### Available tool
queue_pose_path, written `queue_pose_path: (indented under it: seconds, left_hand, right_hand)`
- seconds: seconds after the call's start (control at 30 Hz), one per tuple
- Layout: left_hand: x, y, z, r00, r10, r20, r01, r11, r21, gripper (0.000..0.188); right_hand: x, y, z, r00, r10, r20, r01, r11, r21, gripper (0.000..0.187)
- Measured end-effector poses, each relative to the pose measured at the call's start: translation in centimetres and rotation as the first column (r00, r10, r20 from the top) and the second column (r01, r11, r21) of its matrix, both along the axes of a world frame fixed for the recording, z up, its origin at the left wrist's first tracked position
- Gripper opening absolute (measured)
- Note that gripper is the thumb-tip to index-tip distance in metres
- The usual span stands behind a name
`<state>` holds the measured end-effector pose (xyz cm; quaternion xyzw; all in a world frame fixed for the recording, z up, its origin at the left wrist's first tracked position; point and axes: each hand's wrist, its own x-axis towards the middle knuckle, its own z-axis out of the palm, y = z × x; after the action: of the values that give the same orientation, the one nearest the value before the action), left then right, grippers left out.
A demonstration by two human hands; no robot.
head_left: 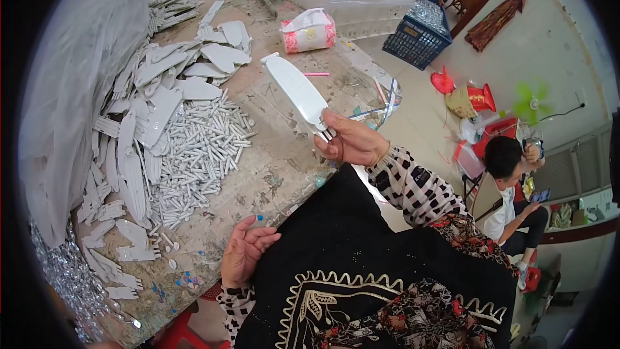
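Note:
Between the thumb and fingers of my right hand (354,140) is a long white plastic piece (297,87), gripped at its pronged end. Its rounded body points up and to the left over the table. My left hand (245,249) rests at the table's near edge, fingers loosely curled and apart, with nothing in it. A small blue dot-like bit (260,217) lies just beyond its fingers. Farther left, small silvery-white rod-shaped parts (200,148) form a heap. Beside and behind them are piled flat white plastic pieces (155,68), some with prongs.
Clear plastic sheeting (84,90) hangs at the left, above shiny silver pieces (71,291). A tissue pack (309,31) stands on the worn table (271,174). Across the room are a blue crate (416,42), a green fan (533,103) and a seated person (510,207) with a phone.

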<state>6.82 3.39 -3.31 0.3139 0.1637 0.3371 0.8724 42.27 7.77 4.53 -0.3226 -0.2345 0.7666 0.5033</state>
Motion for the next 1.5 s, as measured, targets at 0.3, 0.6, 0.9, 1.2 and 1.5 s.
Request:
queue_pose_path:
  seconds: [0.3, 0.6, 0.9, 1.2, 1.5]
  left_hand:
    - [-0.8, -0.1, 0.6, 0.999, -0.048, 0.001, 0.048, 0.999, 0.018, 0.063]
    - [-1.9, -0.9, 0.7, 0.999, -0.042, -0.012, 0.042, 0.999, 0.023, 0.063]
    - [-3.7, -1.8, 0.9, 1.000, -0.002, 0.002, 0.002, 1.000, -0.023, 0.060]
    - [-6.1, -2.1, 1.0, 0.996, -0.085, 0.013, 0.084, 0.996, 0.024, 0.065]
    - [-8.0, -1.7, 1.1, 0.990, -0.140, 0.025, 0.139, 0.990, 0.025, 0.066]
  right_hand:
    - [0.4, -2.8, 3.0, 0.905, 0.278, 0.323, -0.246, 0.960, -0.136, 0.036]
    - [6.0, 7.3, 16.2, 0.914, -0.256, 0.315, 0.115, 0.908, 0.403, 0.039]
    - [-4.3, 11.5, 10.0, 0.587, -0.044, 0.809, -0.255, 0.938, 0.236, 0.040]
    - [-11.7, 23.0, -1.0, -0.184, -0.604, 0.775, -0.425, 0.760, 0.492, 0.047]
    - [-15.6, 25.4, -3.7, -0.457, -0.490, 0.742, -0.393, 0.860, 0.325, 0.036]
